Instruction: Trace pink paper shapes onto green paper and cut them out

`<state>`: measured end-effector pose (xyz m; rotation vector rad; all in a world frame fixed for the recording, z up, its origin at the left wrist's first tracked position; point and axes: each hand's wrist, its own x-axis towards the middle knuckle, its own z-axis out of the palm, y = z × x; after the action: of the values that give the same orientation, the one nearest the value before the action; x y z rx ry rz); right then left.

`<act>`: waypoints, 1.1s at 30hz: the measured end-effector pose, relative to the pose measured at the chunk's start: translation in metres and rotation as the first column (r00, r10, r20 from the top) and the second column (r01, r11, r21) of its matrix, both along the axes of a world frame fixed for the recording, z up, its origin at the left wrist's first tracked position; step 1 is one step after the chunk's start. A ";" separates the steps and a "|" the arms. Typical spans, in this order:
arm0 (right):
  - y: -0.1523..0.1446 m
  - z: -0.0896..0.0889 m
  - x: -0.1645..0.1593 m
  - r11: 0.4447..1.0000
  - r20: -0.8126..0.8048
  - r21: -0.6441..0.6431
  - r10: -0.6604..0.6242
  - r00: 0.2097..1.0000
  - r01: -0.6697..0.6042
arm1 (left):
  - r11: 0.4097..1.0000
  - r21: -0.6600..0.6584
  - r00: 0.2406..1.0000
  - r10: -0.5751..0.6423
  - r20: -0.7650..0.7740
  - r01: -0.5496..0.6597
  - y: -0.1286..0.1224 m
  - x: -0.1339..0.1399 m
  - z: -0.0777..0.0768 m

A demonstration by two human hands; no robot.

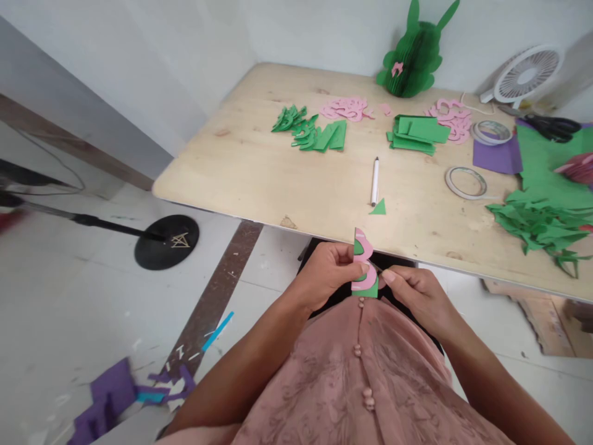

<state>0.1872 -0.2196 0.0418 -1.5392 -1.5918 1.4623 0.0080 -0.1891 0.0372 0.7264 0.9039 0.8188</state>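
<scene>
Just in front of the table edge, my left hand [331,272] pinches a layered piece of paper. A pink B-shaped paper cutout [368,281] lies over a green paper piece [372,293], the green showing through its openings and at its lower corner. My right hand [414,293] is closed at the paper's right edge, thumb against fingers. Something small and dark shows there, but I cannot make it out. On the table ahead are a white pen [375,182] and a small green paper triangle [380,207].
Green paper cutouts [306,131], pink cutouts [347,109] and folded green strips [419,133] lie farther back. Tape rolls [466,182], black-handled scissors [553,127], green scraps [540,222] and a white fan [528,75] are rightward. A green honeycomb paper figure [412,62] stands behind.
</scene>
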 end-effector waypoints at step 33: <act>0.000 0.000 0.001 1.000 -0.010 0.003 0.008 1.000 -0.008 | 1.000 0.013 1.000 -0.020 0.016 0.020 0.001 -0.001 -0.003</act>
<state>0.1882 -0.2198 0.0419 -1.5230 -1.5950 1.4688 0.0070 -0.1885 0.0344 0.7382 0.8762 0.8123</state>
